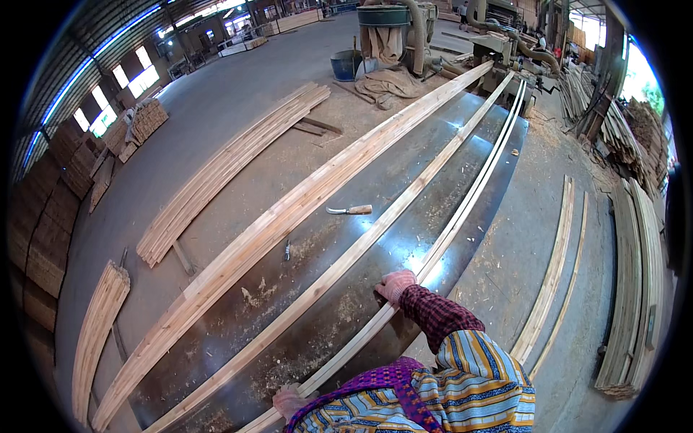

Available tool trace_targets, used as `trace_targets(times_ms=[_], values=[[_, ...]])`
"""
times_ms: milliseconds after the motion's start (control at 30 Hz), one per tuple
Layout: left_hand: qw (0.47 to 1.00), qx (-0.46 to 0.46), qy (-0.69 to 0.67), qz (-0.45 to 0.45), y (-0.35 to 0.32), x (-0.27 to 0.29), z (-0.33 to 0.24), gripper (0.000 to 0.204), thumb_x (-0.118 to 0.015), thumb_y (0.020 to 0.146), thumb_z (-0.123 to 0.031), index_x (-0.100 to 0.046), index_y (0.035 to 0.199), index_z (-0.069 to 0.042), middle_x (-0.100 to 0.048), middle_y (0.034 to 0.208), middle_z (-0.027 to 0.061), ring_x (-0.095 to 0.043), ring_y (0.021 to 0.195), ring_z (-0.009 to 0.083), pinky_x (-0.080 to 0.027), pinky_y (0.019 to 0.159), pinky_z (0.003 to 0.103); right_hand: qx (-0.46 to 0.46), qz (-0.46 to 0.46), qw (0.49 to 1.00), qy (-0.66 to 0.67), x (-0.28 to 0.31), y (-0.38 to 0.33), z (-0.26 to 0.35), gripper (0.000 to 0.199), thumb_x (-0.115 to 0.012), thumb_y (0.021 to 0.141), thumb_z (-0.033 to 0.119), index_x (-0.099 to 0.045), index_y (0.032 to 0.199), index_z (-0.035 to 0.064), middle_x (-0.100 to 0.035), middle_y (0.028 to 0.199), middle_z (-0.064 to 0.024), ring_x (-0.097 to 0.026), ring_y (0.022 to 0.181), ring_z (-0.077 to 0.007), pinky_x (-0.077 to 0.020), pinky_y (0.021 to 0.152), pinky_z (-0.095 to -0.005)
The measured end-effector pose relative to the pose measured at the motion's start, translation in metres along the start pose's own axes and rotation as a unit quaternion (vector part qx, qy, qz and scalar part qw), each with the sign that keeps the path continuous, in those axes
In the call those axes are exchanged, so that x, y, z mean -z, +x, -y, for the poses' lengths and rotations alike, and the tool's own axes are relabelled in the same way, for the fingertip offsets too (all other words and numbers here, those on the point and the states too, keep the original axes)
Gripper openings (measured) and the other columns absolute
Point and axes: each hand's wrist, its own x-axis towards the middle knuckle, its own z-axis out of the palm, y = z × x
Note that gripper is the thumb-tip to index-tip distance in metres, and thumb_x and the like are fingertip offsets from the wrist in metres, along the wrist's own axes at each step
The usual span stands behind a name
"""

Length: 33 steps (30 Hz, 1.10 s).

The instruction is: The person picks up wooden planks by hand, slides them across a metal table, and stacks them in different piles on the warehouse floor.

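Note:
Two long, thin wooden strips [462, 220] lie side by side along the right edge of a dark metal table [339, 267]. My right hand [395, 287] is closed over them near the middle of their length. Closer to my body, at the lower edge, my left hand [289, 400] grips the same strips; a patterned purple sleeve partly hides it. A single wider wooden strip [310, 292] runs along the table to the left. Beyond it lie a hooked knife [350, 210] with a wooden handle and a small metal tool [287, 249].
A row of joined boards [289, 206] stretches along the table's left side. A woodworking machine [498, 47] stands at its far end, beside a dust collector [384, 18] and dark bucket [346, 65]. Lumber stacks [231, 169] lie left; loose boards [548, 274] lie on the right floor.

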Motion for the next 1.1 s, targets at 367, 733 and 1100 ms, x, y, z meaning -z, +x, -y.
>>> trace_targets(times_ms=[367, 733, 1100], values=[[0.997, 0.008, -0.065, -0.036, 0.053, -0.077, 0.040, 0.037, -0.061, 0.092, -0.042, -0.071, 0.127, -0.033, -0.067, 0.128, 0.0030, -0.059, 0.126, 0.0246, -0.048, 0.108, 0.040, 0.010, -0.123, 0.990, -0.075, 0.050, 0.063, -0.051, 0.038, -0.066, 0.091, 0.043, -0.075, 0.117, 0.0162, -0.073, 0.120, -0.0111, -0.067, 0.117, -0.0318, -0.0519, 0.096, -0.0455], [0.988, -0.074, -0.045, -0.127, 0.041, -0.065, 0.033, 0.056, -0.074, 0.068, -0.067, -0.075, 0.111, -0.030, -0.071, 0.108, 0.0011, -0.065, 0.110, 0.0237, -0.050, 0.097, 0.041, 0.211, -0.139, 0.953, -0.165, 0.064, 0.112, 0.000, 0.072, -0.083, 0.074, 0.045, -0.060, 0.134, 0.0117, -0.064, 0.129, -0.0107, -0.058, 0.127, -0.0314, -0.0469, 0.105, -0.0434], [0.986, -0.098, -0.062, -0.116, 0.041, -0.090, 0.040, 0.042, -0.073, 0.080, -0.054, -0.073, 0.105, -0.020, -0.071, 0.103, 0.0075, -0.071, 0.091, 0.0274, -0.057, 0.078, 0.047, 0.449, -0.033, 0.876, -0.174, 0.006, 0.135, 0.185, 0.063, -0.083, 0.072, 0.051, -0.067, 0.120, 0.0130, -0.068, 0.115, -0.0136, -0.064, 0.111, -0.0345, -0.0520, 0.092, -0.0485]])
